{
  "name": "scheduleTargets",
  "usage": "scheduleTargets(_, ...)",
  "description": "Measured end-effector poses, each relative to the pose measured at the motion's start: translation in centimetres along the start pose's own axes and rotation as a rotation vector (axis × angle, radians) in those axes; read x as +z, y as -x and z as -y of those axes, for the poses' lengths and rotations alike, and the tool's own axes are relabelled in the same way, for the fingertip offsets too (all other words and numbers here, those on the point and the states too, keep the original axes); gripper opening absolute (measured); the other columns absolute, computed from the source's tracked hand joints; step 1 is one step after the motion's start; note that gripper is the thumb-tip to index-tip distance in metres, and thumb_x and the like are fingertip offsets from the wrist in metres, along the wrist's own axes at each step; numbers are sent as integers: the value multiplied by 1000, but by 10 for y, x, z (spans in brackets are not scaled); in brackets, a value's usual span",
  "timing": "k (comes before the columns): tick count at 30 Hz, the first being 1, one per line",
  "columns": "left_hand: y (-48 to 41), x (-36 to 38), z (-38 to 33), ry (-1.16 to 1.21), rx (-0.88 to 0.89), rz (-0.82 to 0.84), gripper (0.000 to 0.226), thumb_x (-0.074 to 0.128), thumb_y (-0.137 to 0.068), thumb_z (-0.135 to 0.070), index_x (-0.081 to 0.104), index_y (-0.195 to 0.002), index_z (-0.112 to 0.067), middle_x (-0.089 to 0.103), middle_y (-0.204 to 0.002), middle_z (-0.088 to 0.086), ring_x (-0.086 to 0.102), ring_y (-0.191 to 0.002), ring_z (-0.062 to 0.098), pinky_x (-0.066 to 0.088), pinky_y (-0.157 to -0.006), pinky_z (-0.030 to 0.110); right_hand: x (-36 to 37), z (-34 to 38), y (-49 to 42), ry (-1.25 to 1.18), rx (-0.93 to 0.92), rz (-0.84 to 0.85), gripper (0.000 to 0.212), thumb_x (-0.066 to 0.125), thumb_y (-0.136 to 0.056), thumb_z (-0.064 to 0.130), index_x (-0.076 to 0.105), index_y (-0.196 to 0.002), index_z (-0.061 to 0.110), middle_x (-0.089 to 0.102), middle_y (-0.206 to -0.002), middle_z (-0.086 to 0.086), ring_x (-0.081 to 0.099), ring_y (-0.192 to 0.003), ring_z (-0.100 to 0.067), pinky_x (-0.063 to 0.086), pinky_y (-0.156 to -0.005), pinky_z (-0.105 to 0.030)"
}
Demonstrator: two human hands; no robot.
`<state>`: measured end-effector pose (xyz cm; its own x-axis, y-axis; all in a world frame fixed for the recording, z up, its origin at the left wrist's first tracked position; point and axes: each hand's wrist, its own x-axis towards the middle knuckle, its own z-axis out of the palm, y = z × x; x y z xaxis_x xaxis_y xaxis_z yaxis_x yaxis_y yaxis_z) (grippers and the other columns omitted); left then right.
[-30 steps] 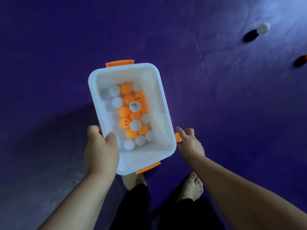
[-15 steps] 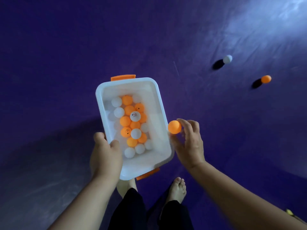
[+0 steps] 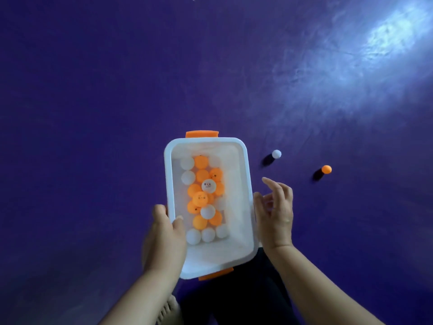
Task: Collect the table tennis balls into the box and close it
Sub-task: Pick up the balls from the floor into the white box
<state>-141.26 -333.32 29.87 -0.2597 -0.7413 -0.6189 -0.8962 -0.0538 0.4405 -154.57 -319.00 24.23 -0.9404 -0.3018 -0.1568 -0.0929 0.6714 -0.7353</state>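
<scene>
Our left fingers (image 3: 178, 222) clamp the box (image 3: 244, 165) rim; our right fingers (image 3: 284, 192) spread empty beside it, a white ball (image 3: 276, 154) and orange ball (image 3: 326, 169) just beyond them.

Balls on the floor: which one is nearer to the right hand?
The white ball, just beyond the right hand; the orange ball lies farther to the right.

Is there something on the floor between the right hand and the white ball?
Nothing visible. Only bare purple floor lies between the open right hand and the white ball. The orange ball lies further right, off that path. The left hand grips the box.
</scene>
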Motion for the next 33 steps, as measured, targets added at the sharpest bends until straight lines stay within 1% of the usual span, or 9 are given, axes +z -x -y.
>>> scheduleTargets(8, -40, 78, -89, -59, -71, -40, 12, 43, -96, -21, 38, -97, -9, 60, -93, 11, 53, -74, 34, 41, -56, 35, -32, -77, -131, 69, 246, -30, 28, 56, -91, 20, 54, -119, 22, 45, -108, 9, 50, -70, -6, 49, -71, -29)
scheduleTargets(11, -56, 107, -119, -47, -110, -75, 14, 43, -95, -20, 39, -102, -9, 63, -99, 17, 56, -79, 37, 46, -62, 40, -45, -109, -177, 208, 342, 109, 37, 53, -93, 26, 46, -129, 25, 44, -119, 7, 50, -73, -6, 49, -69, -34)
scheduleTargets(14, -76, 136, -141, -32, -128, -91, 16, 43, -94, -20, 39, -104, -8, 63, -103, 20, 55, -81, 38, 47, -65, 42, -45, -140, -219, 339, 421, 298, 49, 49, -92, 30, 32, -138, 32, 40, -130, 6, 56, -82, -16, 45, -61, -30)
scheduleTargets(18, -108, 173, -156, -23, -116, -96, 22, 45, -93, -19, 40, -110, -6, 61, -111, 19, 57, -91, 41, 47, -71, 44, -27, -177, -258, 484, 401, 485, 53, 46, -92, 25, 26, -140, 35, 37, -134, 4, 56, -82, -21, 46, -58, -31)
scheduleTargets(21, -131, 199, -162, -29, -108, -78, 21, 45, -93, -20, 40, -109, -8, 61, -109, 15, 57, -89, 38, 48, -70, 43, -8, -200, -276, 572, 363, 552, 55, 46, -91, 18, 26, -140, 34, 36, -131, 1, 55, -81, -24, 48, -57, -33)
scheduleTargets(25, -164, 230, -168, -26, -53, -53, 16, 45, -93, -20, 38, -105, -11, 60, -102, 9, 55, -85, 34, 45, -66, 39, 24, -237, -298, 644, 237, 625, 60, 42, -88, 7, 28, -138, 37, 32, -135, 3, 50, -78, -24, 39, -49, -30)
scheduleTargets(27, -178, 244, -171, -25, -22, -50, 13, 46, -94, -20, 36, -101, -15, 58, -94, 4, 54, -80, 32, 45, -67, 39, 41, -254, -309, 678, 183, 664, 60, 41, -89, 6, 27, -138, 39, 27, -140, 4, 47, -79, -23, 35, -50, -30)
scheduleTargets(30, -196, 260, -170, -22, 0, -43, 11, 46, -94, -20, 37, -99, -17, 54, -79, -9, 53, -70, 23, 43, -62, 36, 62, -273, -317, 729, 181, 673, 46, 48, -90, 13, 35, -128, 34, 25, -134, 1, 43, -75, -21, 37, -52, -31)
scheduleTargets(33, -209, 272, -171, -12, 11, -19, 9, 47, -93, -20, 38, -97, -20, 52, -78, -15, 55, -71, 17, 43, -59, 34, 73, -289, -315, 695, 238, 580, 26, 55, -86, 19, 40, -108, 23, 30, -116, -2, 41, -60, -18, 36, -48, -30)
